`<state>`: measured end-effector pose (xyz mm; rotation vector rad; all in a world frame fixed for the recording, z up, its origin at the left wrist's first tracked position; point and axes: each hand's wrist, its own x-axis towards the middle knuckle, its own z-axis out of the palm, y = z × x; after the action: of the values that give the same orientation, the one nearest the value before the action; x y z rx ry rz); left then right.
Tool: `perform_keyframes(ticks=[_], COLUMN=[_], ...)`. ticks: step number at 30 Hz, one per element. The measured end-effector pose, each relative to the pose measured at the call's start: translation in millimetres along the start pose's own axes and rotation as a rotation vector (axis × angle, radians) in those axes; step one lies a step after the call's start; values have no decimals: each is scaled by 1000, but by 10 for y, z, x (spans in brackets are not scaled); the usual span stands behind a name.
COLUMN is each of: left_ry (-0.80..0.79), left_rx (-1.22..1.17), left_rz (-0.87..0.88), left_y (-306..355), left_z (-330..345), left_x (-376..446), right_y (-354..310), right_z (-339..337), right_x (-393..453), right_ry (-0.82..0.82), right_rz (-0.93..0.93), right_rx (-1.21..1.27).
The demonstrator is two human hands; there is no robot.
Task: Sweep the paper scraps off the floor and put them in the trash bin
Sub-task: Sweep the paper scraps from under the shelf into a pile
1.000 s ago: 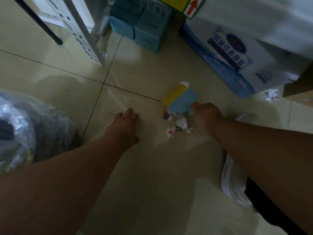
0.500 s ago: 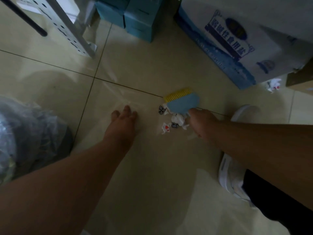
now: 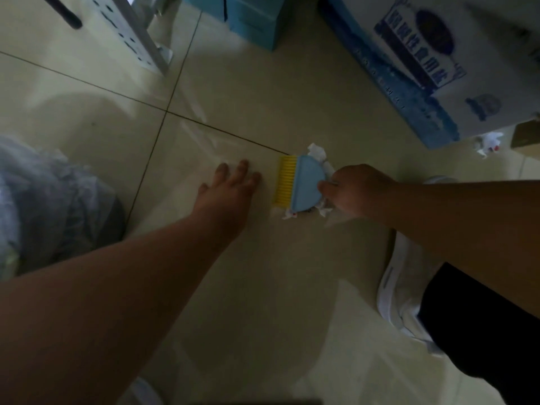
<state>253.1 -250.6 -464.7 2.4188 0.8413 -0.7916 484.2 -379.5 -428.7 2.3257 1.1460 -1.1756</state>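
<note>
From the head view, two bare hands reach down over the floor (image 3: 263, 287). The right hand (image 3: 361, 191) has its fingers (image 3: 325, 187) curled round the handle end of one small brush (image 3: 304, 182), a pale blue half-round plastic body with a straight row of yellow bristles facing the left hand. The left hand (image 3: 228, 194) lies flat just beside the bristles, fingers straight and slightly spread, holding nothing.

Crumpled white paper scraps (image 3: 317, 152) sit bunched round the brush: one piece shows above it, at least two more poke out below it, some with small red marks; the exact count under the brush cannot be told. One more crumpled scrap (image 3: 489, 143) lies well apart at the foot of a white and blue printed carton (image 3: 423, 68).

The floor is glossy beige tile with dark grout lines crossing near the left hand. One trash bin (image 3: 58, 206), lined with a wrinkled clear plastic bag, stands at the left edge. Teal boxes (image 3: 251, 19) and a perforated white metal post (image 3: 131, 30) stand at the top. One white shoe (image 3: 400, 287) rests below the right arm
</note>
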Motion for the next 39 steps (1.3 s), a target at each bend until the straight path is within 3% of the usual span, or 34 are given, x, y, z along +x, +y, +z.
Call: perform_keyframes(ticks=[4,8,12,18,22,29,32,36,39], left_ry=[-31,-84,-69,94,230,403,444,479,526], left_rx=[43,55,37,16,-23,-78,-171,-424,-487], left_rz=[25,-29,-73,-87,-64,-4,-7,-42,8], left_y=[-100,-124,20,479,936,1439,1511,1636,1721], left_z=[100,127,11,-335,-736,-1345,-1494,-1654,-1774], left_x=[-213,-543,-773,-1202,-1690,-2520,-2821,-3211,-3375], right_y=[275,476,400,65,82,45,85,92,-71], right_z=[-147,-224,-330,-674,-929,-1128,-1109,-917,-765], right_x=[-66,-178,-414,-1105,-1826,-3005,-3405,-3755,-3988], right_ry=[-62,-75,-104,-49,100,158,194,196,200], right_rz=[101,230,213,95,37,-16,-54,-105,-192], right_rx=[-129,-93,-33,-116,-122,-66,69,651,873])
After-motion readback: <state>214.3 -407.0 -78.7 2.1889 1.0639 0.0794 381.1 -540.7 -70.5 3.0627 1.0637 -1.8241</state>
